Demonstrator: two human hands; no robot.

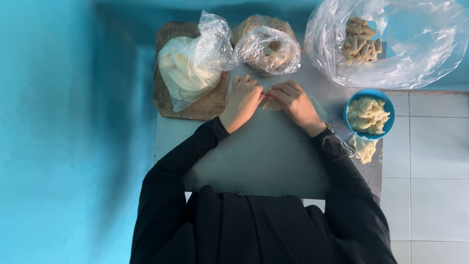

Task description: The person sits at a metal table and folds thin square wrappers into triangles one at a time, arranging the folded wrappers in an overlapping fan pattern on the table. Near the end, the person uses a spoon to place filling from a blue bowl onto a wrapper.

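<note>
Both hands meet over a small pale wrapper roll (270,104) lying on the grey work board (264,156). My left hand (243,100) presses its fingers on the roll's left end. My right hand (294,104) covers its right end with curled fingers. Most of the roll is hidden under the fingers. Black sleeves run from both wrists toward the bottom of the view.
A clear bag of round pale wrappers (191,63) rests on a brown wooden board (207,105) at the back left. Another clear bag (267,48) sits behind the hands. A large clear bag holds finished rolls (360,40). A blue bowl of yellowish filling (369,115) and a spoon (342,142) sit at the right.
</note>
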